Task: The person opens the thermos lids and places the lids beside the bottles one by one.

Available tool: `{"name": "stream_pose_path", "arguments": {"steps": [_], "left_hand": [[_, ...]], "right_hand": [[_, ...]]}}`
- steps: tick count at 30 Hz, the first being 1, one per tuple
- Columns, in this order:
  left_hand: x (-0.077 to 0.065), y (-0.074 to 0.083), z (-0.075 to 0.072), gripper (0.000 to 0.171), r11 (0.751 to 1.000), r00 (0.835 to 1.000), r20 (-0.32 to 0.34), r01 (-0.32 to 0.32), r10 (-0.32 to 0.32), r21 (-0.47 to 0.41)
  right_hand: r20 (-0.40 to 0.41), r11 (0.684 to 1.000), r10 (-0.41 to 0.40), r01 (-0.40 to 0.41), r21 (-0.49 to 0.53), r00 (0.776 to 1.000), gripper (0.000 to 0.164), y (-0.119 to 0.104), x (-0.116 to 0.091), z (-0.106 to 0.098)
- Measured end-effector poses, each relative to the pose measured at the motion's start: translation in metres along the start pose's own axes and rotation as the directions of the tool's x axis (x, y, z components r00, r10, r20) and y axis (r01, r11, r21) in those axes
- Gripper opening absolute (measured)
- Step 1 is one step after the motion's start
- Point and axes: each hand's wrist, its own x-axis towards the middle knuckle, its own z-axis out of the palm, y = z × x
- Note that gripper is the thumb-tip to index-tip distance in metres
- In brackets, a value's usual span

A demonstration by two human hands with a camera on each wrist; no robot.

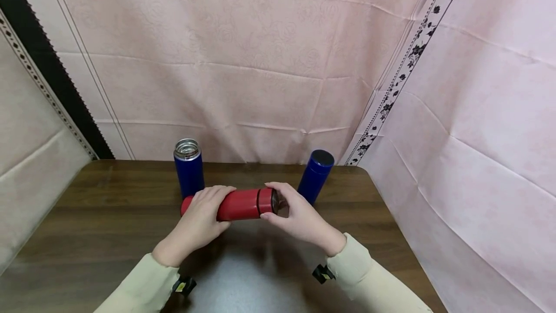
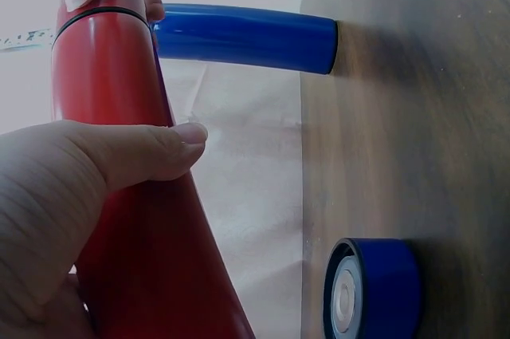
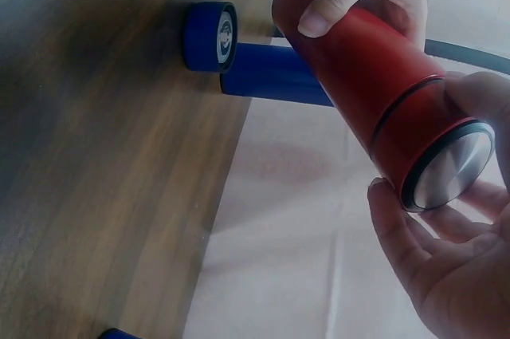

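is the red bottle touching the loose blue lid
Apart: the left wrist view shows pale cloth in a clear gap between the red bottle and the blue lid.

No text, brand, number or sign legible. Red bottle [image 1: 243, 204], centre of the head frame: no readable lettering on visible surfaces. Yellow patch [image 1: 180, 287] on the black wrist device [image 1: 188, 285], lower left of centre: too small to read.

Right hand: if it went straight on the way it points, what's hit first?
The red bottle: its silver-faced end sits between the thumb and fingers of the right hand. Past that, perhaps the open blue bottle, though depth is unclear.
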Motion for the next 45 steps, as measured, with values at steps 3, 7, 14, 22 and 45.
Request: {"name": "stream_pose_path", "arguments": {"steps": [3,7,14,22,45], "left_hand": [[-0.0005,-0.0004,-0.0001,0.082,1.0,1.0,0.006,0.003,-0.003,-0.008],[-0.0013,-0.0003,-0.0002,0.081,1.0,1.0,0.015,0.006,-0.006,-0.017],[-0.0025,0.0026,-0.0007,0.082,1.0,1.0,0.024,0.002,-0.002,0.0],[-0.0035,0.0049,-0.0004,0.082,0.999,0.999,0.024,-0.023,0.022,0.046],[-0.0027,0.0018,-0.0005,0.081,0.998,0.999,0.017,-0.037,0.036,0.059]], "right_hand": [[0.009,0.999,-0.037,0.037,-0.021,0.999,0.064,0.0002,0.0002,0.0004],[0.016,0.997,-0.068,0.069,-0.031,0.998,0.067,-0.0002,0.0,0.0006],[0.013,0.998,0.053,-0.053,0.014,0.998,0.068,-0.0022,0.0002,-0.0011],[0.03,0.961,0.267,-0.263,-0.083,0.963,0.064,-0.0037,0.0046,0.0],[0.016,0.985,0.072,-0.069,-0.158,0.997,0.063,-0.0013,0.0025,0.0063]]}}
